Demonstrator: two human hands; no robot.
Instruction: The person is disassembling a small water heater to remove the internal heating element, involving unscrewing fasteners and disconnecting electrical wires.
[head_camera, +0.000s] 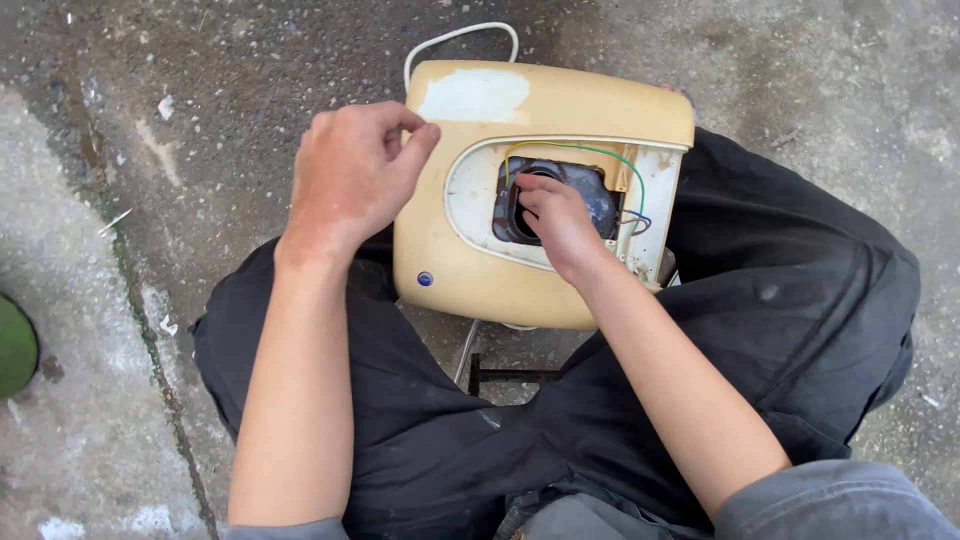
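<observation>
A yellowed cream plastic appliance housing (470, 270) rests between my knees on the ground. Its recessed white panel has a dark opening (590, 190) with green, yellow and blue wires around it. My right hand (558, 222) reaches into that opening, fingers curled inside; what they touch is hidden. My left hand (352, 172) hovers over the housing's left edge with thumb and forefinger pinched together; whether something small sits between them I cannot tell.
A white cord (455, 38) loops behind the housing. My black trousers (800, 300) spread to both sides. A dark metal bracket (505, 375) lies on the concrete below the housing. A green object (14, 345) sits at the left edge.
</observation>
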